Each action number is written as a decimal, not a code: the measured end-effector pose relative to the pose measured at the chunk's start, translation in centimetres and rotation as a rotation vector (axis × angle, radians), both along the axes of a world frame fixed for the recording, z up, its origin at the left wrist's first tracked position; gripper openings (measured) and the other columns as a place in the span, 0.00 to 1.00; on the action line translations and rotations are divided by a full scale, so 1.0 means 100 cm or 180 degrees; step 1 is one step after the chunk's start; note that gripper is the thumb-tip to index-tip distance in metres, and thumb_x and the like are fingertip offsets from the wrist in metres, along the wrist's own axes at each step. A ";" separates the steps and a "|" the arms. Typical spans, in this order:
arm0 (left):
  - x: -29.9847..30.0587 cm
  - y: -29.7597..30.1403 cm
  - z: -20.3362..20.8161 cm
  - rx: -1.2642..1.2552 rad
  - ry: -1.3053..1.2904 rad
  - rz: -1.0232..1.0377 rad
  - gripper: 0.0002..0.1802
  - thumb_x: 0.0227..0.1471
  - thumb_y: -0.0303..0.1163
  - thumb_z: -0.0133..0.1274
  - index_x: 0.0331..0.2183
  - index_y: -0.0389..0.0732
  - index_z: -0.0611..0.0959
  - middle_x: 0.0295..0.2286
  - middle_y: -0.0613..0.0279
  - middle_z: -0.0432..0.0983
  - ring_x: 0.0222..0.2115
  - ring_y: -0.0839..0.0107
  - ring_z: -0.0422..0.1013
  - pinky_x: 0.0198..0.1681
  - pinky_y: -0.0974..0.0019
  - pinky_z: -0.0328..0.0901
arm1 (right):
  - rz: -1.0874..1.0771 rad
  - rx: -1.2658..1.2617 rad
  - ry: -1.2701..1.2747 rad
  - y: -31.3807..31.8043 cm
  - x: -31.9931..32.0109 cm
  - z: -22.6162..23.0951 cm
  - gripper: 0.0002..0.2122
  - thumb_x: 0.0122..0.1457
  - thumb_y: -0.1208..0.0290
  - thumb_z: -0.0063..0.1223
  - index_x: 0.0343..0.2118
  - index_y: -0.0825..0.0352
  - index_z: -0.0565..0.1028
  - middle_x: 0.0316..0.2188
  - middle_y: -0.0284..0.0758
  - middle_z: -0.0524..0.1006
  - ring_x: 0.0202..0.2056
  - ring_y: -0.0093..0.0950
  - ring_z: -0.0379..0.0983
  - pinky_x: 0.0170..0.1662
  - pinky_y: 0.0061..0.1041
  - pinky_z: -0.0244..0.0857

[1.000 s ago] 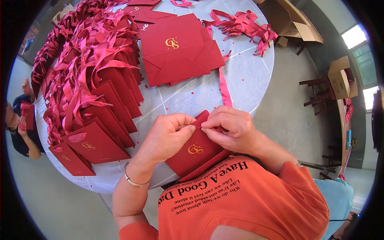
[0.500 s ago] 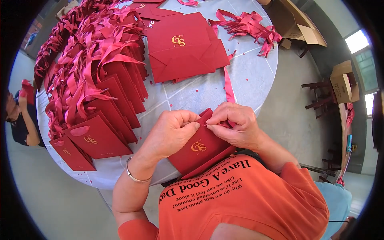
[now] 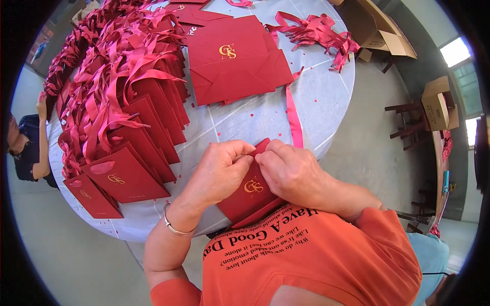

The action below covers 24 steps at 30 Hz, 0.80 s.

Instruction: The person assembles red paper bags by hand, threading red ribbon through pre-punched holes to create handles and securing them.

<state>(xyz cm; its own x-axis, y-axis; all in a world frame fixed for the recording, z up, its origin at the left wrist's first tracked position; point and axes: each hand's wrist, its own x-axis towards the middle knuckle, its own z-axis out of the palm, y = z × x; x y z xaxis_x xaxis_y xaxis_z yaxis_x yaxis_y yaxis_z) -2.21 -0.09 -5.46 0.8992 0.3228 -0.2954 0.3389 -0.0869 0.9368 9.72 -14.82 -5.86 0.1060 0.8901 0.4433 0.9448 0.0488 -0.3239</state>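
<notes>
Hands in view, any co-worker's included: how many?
3: the wearer's left hand and right hand, both at the far edge of the red bag, and a co-worker's hand at far left. Others may be hidden.

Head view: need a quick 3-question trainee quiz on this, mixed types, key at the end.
1. True or false: a bracelet is worn on the left arm.

2. Multiple choice: in the picture, where does the loose ribbon pile lie relative to the stacked flat bags?
A) to their left
B) to their right
C) underneath them

3. Short answer: where are the left hand and right hand working?

Key:
1. True.
2. B.
3. At the far edge of one red bag in front of the body; exactly what they grip there is hidden.
</notes>
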 end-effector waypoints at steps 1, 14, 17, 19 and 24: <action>0.000 0.000 -0.003 0.0005 -0.0002 0.0000 0.07 0.57 0.22 0.51 0.37 0.31 0.82 0.25 0.73 0.76 0.26 0.88 0.66 0.28 0.78 0.63 | 0.0000 0.0005 -0.0002 0.001 -0.003 0.002 0.05 0.47 0.78 0.54 0.24 0.69 0.69 0.24 0.38 0.67 0.21 0.33 0.71 0.22 0.30 0.68; 0.001 0.004 -0.002 0.0063 0.0050 -0.0110 0.08 0.59 0.23 0.50 0.38 0.32 0.82 0.29 0.70 0.78 0.31 0.85 0.69 0.34 0.77 0.66 | -0.0044 -0.0035 0.0595 0.003 0.009 0.011 0.06 0.50 0.74 0.59 0.31 0.65 0.76 0.27 0.35 0.73 0.24 0.35 0.74 0.24 0.32 0.69; 0.000 0.002 -0.006 -0.0026 -0.0087 -0.0070 0.07 0.60 0.23 0.50 0.38 0.32 0.81 0.29 0.72 0.77 0.30 0.87 0.68 0.32 0.78 0.65 | -0.0025 0.0285 0.0600 0.004 0.006 0.007 0.05 0.49 0.77 0.58 0.30 0.65 0.75 0.27 0.35 0.73 0.24 0.34 0.74 0.24 0.31 0.68; -0.001 0.002 -0.008 -0.0034 -0.0082 -0.0035 0.09 0.58 0.23 0.50 0.38 0.31 0.81 0.27 0.67 0.79 0.29 0.84 0.69 0.32 0.75 0.67 | -0.0108 0.0312 0.0409 0.004 0.005 0.004 0.06 0.46 0.79 0.62 0.28 0.66 0.78 0.30 0.35 0.77 0.26 0.31 0.76 0.26 0.27 0.71; 0.001 0.003 -0.004 -0.0179 0.0081 -0.0001 0.10 0.56 0.23 0.49 0.39 0.30 0.81 0.27 0.61 0.80 0.28 0.81 0.72 0.32 0.72 0.68 | -0.0007 0.0332 0.0390 0.001 0.011 -0.002 0.06 0.45 0.77 0.65 0.26 0.65 0.77 0.29 0.35 0.77 0.25 0.31 0.76 0.25 0.26 0.70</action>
